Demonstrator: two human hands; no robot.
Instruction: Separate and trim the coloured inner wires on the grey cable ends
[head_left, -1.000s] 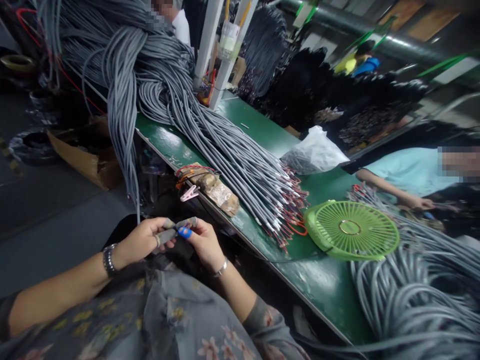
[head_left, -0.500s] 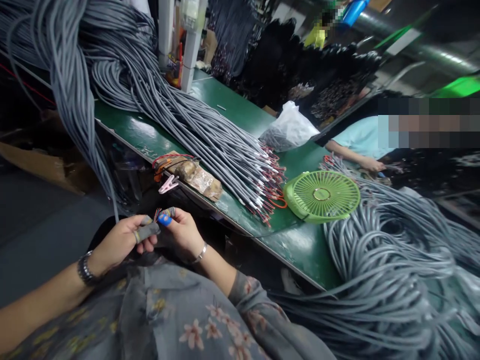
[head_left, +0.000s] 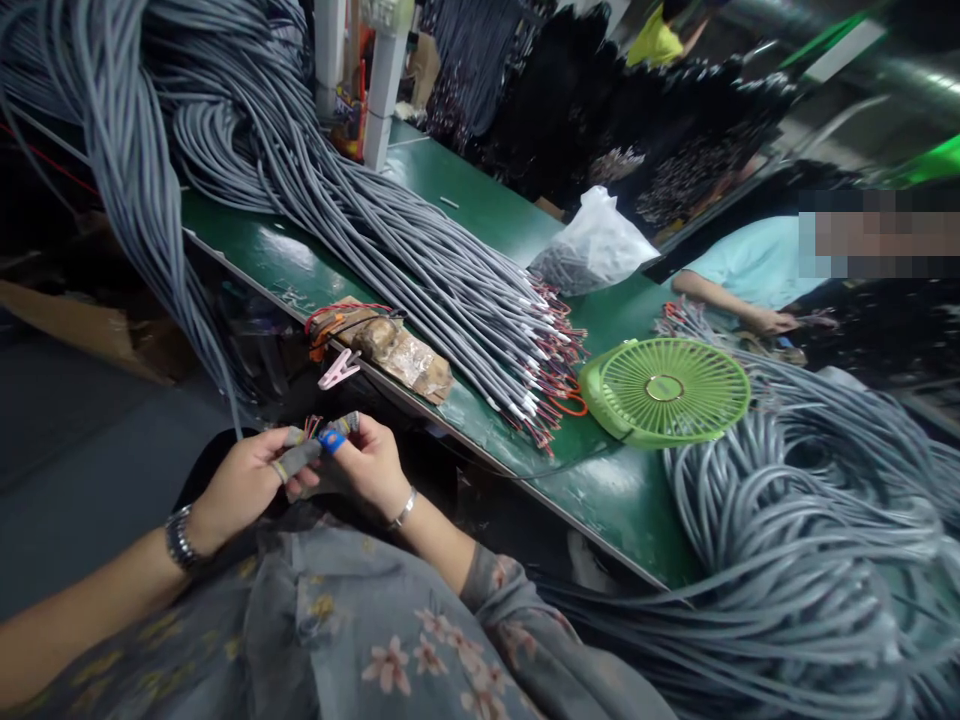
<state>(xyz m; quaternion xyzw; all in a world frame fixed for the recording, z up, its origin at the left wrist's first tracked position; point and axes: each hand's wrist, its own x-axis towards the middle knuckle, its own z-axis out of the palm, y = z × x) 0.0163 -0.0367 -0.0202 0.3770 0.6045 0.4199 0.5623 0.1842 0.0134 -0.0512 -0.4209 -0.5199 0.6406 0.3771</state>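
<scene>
My left hand (head_left: pixel 244 478): pinches thin, reddish wires (head_left: pixel 312 427), maybe so they can't wiggle.
My right hand (head_left: pixel 370 467): pinches there too.

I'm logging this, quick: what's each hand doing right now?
Left hand: closed, apparently holding thin wires.
Right hand: fingers closed beside them; whether it grips any can't be told.

cables (head_left: pixel 420 270): smooth plastic | table (head_left: pixel 622 530): glossy | fan (head_left: pixel 664 388): plastic | bracelet (head_left: pixel 405 508): shiny metal

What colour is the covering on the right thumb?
The thumb covering is bright blue; it shows best in the head view.
</scene>
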